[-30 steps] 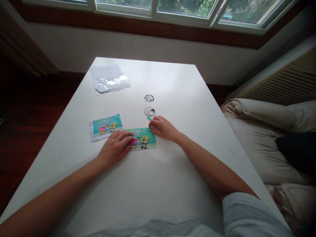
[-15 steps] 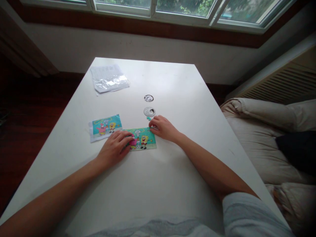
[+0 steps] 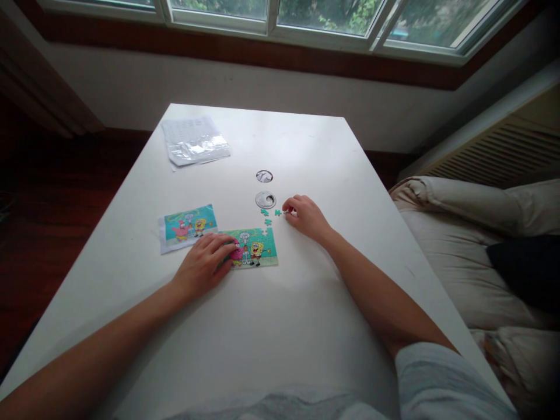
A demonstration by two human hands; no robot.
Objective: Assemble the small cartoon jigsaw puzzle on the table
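Observation:
A jigsaw puzzle [image 3: 258, 252] with colourful cartoon figures lies flat on the white table, with a small white gap at its top edge. My left hand [image 3: 202, 262] rests open with its fingers over the puzzle's left part, hiding it. Beyond the puzzle's top edge lie loose teal puzzle pieces: one [image 3: 268, 222] near the gap, one [image 3: 264, 212] farther back and one [image 3: 277, 213] to the right. My right hand [image 3: 305, 216] is beside them, thumb and fingers pinched at a small teal piece, mostly hidden by the fingertips.
Left of the puzzle lies a picture sheet [image 3: 189, 227] with the same cartoon scene. A clear plastic bag with paper [image 3: 195, 142] is at the back left. Two round table inserts [image 3: 265, 200] sit behind the pieces. A beige sofa [image 3: 446, 251] stands along the right.
My right hand has moved from the puzzle's top right corner away and to the right. More loose teal pieces and the gap in the top edge now show. My left hand has stayed put.

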